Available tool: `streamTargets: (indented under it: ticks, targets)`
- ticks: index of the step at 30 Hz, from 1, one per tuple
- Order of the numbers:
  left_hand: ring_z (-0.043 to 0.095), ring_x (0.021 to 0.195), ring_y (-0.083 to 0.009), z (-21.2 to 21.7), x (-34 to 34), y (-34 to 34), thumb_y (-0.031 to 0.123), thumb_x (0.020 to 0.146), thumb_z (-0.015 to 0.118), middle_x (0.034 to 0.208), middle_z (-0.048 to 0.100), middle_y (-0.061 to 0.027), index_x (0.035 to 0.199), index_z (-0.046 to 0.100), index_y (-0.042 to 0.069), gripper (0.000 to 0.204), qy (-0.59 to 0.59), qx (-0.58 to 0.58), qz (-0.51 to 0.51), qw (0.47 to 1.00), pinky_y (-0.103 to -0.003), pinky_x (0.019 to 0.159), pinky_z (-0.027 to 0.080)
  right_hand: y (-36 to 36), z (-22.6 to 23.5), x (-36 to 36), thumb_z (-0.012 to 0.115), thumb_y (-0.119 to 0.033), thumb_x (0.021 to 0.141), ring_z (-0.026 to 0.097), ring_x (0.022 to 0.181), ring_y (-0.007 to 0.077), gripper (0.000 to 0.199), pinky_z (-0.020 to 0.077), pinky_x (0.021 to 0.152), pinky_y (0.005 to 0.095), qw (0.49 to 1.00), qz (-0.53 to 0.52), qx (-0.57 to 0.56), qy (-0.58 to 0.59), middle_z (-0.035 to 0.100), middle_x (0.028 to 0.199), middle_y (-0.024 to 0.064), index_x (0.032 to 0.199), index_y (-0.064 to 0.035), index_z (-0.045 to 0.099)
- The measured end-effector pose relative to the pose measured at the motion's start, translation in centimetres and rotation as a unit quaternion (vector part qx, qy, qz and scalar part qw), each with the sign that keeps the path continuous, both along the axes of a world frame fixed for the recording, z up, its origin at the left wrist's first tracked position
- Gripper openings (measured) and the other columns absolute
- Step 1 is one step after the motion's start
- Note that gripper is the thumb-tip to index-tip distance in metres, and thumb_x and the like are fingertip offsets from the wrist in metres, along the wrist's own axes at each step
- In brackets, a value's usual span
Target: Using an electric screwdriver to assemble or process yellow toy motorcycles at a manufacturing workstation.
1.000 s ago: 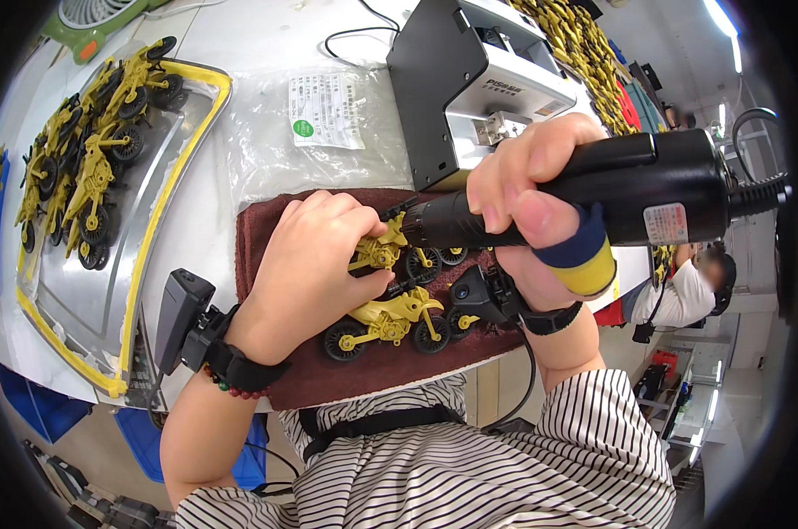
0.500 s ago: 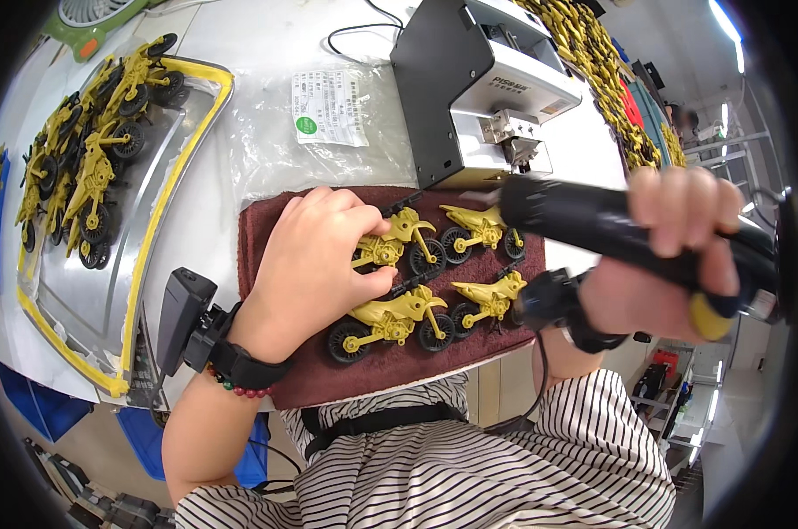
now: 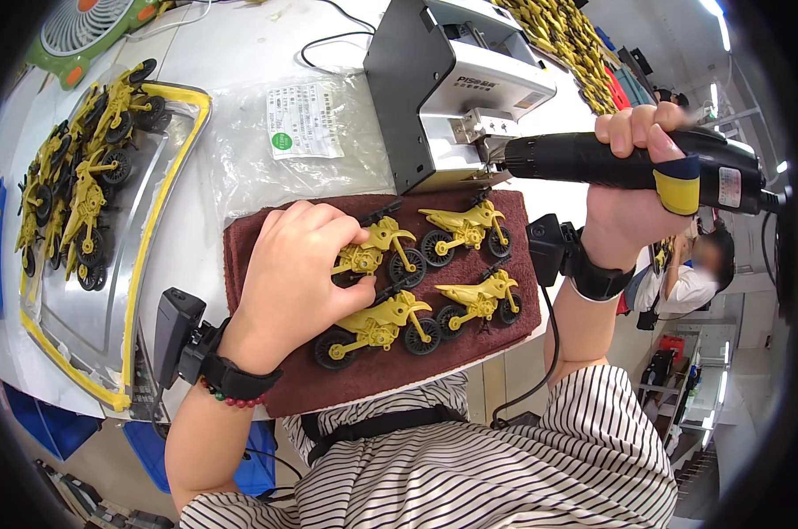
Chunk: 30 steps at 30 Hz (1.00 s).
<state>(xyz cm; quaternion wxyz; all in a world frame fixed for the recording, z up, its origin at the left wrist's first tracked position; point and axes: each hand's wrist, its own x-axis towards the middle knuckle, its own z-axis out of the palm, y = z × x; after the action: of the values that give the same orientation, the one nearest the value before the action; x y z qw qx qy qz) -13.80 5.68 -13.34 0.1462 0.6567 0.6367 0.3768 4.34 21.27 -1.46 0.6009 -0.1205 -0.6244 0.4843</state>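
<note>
A black electric screwdriver [image 3: 557, 157] lies level in the grip of my right hand [image 3: 632, 207], its tip at the metal outlet of a grey and black screw feeder [image 3: 443, 123]. A yellow strip wraps one finger of that hand. My left hand [image 3: 284, 273] pinches the rear half of a yellow toy motorcycle [image 3: 385, 245] with black wheels, pressing it on a brown cloth [image 3: 408, 370]; its fingers hide part of the toy. Three more such toys lie on the cloth: a near-left motorcycle [image 3: 379, 324], a far-right motorcycle [image 3: 465, 227] and a near-right motorcycle [image 3: 478, 300].
At left, a yellow-edged metal tray [image 3: 117, 309] carries a heap of toy motorcycles [image 3: 81, 185]. A clear plastic bag [image 3: 231, 150] lies behind the cloth, and a green fan [image 3: 90, 31] stands far left. Yellow parts [image 3: 566, 44] pile beyond the feeder. Another person [image 3: 690, 278] is at the right.
My right hand has brought the screwdriver left and up to the feeder's outlet. The left hand keeps its hold on the same toy motorcycle. The whole view has shifted a little.
</note>
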Motion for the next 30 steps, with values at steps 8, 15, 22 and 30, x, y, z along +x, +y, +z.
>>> streamTargets:
  ticks: [8,15,22,30]
  targets:
    - [0.054,0.081,-0.0241,-0.2,0.0,0.1,0.016,0.056,0.071,0.082,0.058,-0.0061,0.080,0.059,0.004,0.029,-0.004,0.014,0.003,1.000,-0.034,0.076,0.039,-3.2,-0.4,1.8,0.056,-0.008,0.069,0.046,0.055,0.0167,0.020,0.0390,0.060,0.0331,0.989,0.140,-0.043,-0.030,0.044,0.066,0.0059,0.080,-0.0056,0.040]
    - [0.054,0.081,-0.0246,-0.2,0.0,0.1,0.016,0.056,0.071,0.081,0.058,-0.0064,0.080,0.059,0.004,0.029,0.000,0.014,0.001,1.000,-0.034,0.075,0.039,-3.3,0.8,2.4,0.052,-0.004,0.067,0.038,0.061,0.0124,0.019,0.0305,0.065,0.0291,0.995,0.089,-0.033,0.025,0.037,0.068,0.0026,0.079,-0.0072,0.037]
    - [0.053,0.080,-0.0246,-0.2,0.0,0.1,0.015,0.055,0.071,0.081,0.058,-0.0063,0.079,0.058,0.004,0.029,-0.002,0.010,0.005,1.000,-0.034,0.075,0.039,1.0,0.3,0.9,0.055,-0.007,0.069,0.047,0.054,0.0175,0.012,0.0404,0.060,0.0334,0.998,0.053,0.021,-0.009,0.047,0.063,0.0074,0.077,-0.0019,0.049]
    - [0.053,0.081,-0.0233,-0.2,0.0,0.0,0.015,0.056,0.071,0.082,0.058,-0.0054,0.080,0.058,0.005,0.029,-0.006,0.002,0.002,1.000,-0.033,0.076,0.039,-0.8,0.8,0.3,0.055,-0.007,0.069,0.047,0.056,0.0165,0.015,0.0395,0.060,0.0330,0.995,0.085,-0.017,-0.050,0.047,0.065,0.0066,0.081,-0.0023,0.047]
